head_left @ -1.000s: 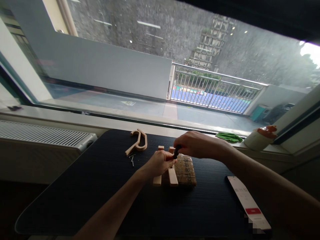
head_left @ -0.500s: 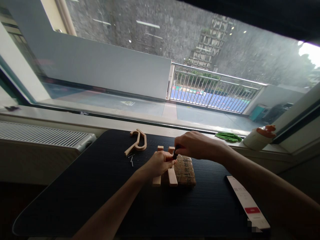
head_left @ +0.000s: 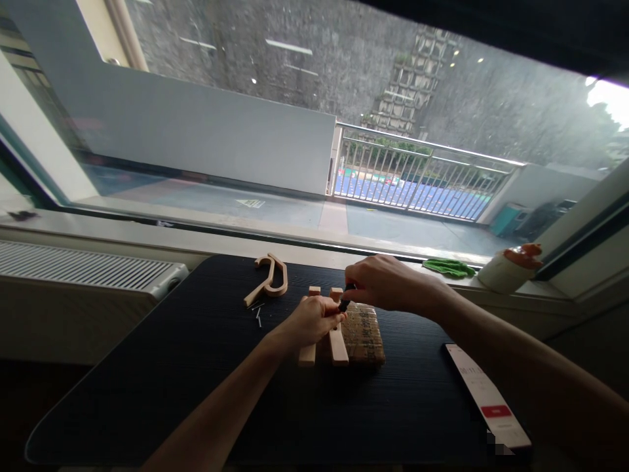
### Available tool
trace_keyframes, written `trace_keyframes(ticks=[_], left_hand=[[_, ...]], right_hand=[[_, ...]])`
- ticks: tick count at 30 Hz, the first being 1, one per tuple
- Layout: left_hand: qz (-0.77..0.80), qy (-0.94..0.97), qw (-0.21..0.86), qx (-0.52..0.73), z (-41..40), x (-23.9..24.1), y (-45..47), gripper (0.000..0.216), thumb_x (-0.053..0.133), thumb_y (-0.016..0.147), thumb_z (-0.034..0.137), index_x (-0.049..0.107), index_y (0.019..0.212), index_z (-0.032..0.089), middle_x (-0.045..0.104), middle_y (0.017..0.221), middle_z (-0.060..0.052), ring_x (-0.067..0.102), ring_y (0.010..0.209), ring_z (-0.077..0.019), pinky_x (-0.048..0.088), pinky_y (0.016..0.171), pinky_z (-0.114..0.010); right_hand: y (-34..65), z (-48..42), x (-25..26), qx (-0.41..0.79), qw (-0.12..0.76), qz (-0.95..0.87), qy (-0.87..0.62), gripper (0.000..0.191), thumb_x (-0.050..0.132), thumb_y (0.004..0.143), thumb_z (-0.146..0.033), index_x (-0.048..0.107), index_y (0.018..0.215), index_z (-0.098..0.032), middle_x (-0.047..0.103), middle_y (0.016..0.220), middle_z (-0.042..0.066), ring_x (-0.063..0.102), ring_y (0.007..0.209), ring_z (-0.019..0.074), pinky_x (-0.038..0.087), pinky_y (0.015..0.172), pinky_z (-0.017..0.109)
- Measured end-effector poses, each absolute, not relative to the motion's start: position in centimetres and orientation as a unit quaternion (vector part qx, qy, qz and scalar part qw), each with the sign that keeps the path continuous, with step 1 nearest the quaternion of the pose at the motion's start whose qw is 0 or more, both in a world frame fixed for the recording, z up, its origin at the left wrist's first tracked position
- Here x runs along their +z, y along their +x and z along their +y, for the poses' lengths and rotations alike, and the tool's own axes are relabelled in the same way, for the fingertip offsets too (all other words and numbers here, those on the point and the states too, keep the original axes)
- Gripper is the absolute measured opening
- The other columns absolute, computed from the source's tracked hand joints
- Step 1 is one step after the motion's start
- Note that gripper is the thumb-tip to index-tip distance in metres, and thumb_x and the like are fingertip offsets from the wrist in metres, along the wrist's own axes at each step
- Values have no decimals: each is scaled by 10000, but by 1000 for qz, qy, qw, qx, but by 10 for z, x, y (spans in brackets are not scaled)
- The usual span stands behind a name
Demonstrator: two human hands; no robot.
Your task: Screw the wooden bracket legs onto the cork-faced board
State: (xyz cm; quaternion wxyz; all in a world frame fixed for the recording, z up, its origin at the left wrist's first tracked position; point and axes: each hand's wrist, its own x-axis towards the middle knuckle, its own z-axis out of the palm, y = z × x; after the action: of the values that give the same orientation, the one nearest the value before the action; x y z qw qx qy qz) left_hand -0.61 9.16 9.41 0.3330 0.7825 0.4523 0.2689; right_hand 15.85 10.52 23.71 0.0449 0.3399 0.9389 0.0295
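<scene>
My right hand point(head_left: 376, 282) is closed around a short black screwdriver point(head_left: 346, 298), tilted with its lower end down at my left fingertips. My left hand point(head_left: 314, 319) has its fingers pinched together at that end, over the wooden pieces; what they grip is hidden. Under and beside my left hand lie two pale wooden bars, a left one point(head_left: 307, 356) and a right one point(head_left: 339, 349) with a dark hole in it. The right bar lies against a brown tape-wrapped block point(head_left: 364, 334). Left of my hands are loose screws point(head_left: 258, 314) and curved wooden parts point(head_left: 275, 282).
The black table point(head_left: 196, 393) stands against a windowsill, with a white radiator point(head_left: 88, 269) at the left. A phone point(head_left: 486, 396) with a lit screen lies near my right forearm. On the sill are a green cloth point(head_left: 448, 267) and a white container with an orange top point(head_left: 511, 267).
My right hand and the screwdriver's handle have shifted very slightly. The pinched left hand and the wooden pieces stay almost in place.
</scene>
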Motion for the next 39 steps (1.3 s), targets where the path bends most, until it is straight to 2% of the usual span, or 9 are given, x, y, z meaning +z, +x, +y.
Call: trace_keyframes(ticks=[6, 9, 13, 18, 22, 27, 32, 36, 39], left_hand=[[454, 785, 325, 268, 91, 96, -6, 313, 484, 857, 365, 631, 678, 154, 603, 659, -17, 530, 642, -137, 359, 588, -224], [457, 785, 322, 268, 91, 96, -6, 331, 481, 859, 374, 626, 662, 150, 591, 631, -16, 525, 627, -137, 353, 575, -227], [456, 784, 325, 266, 90, 95, -6, 318, 478, 863, 378, 652, 711, 158, 615, 667, -17, 541, 645, -139, 357, 581, -226], [458, 782, 327, 267, 91, 94, -7, 335, 481, 860, 389, 626, 672, 152, 595, 638, -12, 533, 630, -135, 361, 583, -226], [457, 781, 332, 266, 91, 95, -8, 346, 485, 855, 399, 624, 658, 150, 598, 638, -18, 538, 637, -143, 368, 584, -228], [452, 780, 345, 260, 89, 97, -7, 328, 478, 858, 399, 680, 761, 159, 644, 705, -28, 568, 690, -161, 389, 608, -234], [452, 779, 348, 259, 89, 96, -7, 334, 480, 858, 403, 671, 744, 153, 655, 724, -30, 575, 690, -158, 398, 623, -231], [457, 778, 346, 258, 89, 97, -8, 335, 491, 850, 407, 669, 725, 152, 648, 705, -27, 569, 679, -155, 398, 621, -230], [459, 778, 344, 258, 89, 99, -7, 322, 495, 847, 402, 681, 763, 153, 644, 706, -25, 565, 681, -152, 399, 625, -229]], right_hand=[[162, 107, 239, -26, 39, 952, 303, 211, 555, 830, -291, 649, 1012, -239, 685, 863, 6, 580, 701, 126, 305, 539, 213], [161, 108, 237, -16, 40, 952, 303, 172, 517, 848, -257, 670, 918, -220, 684, 817, 7, 573, 693, 123, 302, 550, 218], [157, 107, 234, 30, 42, 935, 352, 259, 531, 848, -390, 673, 808, -177, 651, 675, 22, 528, 573, 122, 265, 509, 235], [163, 110, 236, -26, 27, 951, 307, 281, 550, 832, -330, 628, 1092, -256, 688, 869, 5, 582, 707, 130, 293, 540, 215], [163, 109, 236, -17, 27, 953, 302, 180, 519, 841, -246, 673, 929, -221, 684, 823, 6, 573, 707, 124, 301, 559, 218], [158, 104, 235, 16, 30, 938, 345, 284, 536, 855, -423, 660, 855, -167, 651, 700, 24, 515, 567, 114, 262, 505, 239], [164, 108, 237, -53, 31, 947, 316, 269, 554, 849, -343, 624, 1086, -238, 680, 846, 7, 563, 673, 117, 302, 537, 216], [167, 109, 233, -35, 31, 944, 327, 192, 543, 846, -325, 662, 934, -203, 667, 770, 11, 535, 638, 115, 298, 534, 218], [165, 107, 229, -48, 23, 944, 327, 266, 558, 839, -357, 638, 1045, -208, 667, 799, 22, 534, 638, 116, 294, 530, 216]])
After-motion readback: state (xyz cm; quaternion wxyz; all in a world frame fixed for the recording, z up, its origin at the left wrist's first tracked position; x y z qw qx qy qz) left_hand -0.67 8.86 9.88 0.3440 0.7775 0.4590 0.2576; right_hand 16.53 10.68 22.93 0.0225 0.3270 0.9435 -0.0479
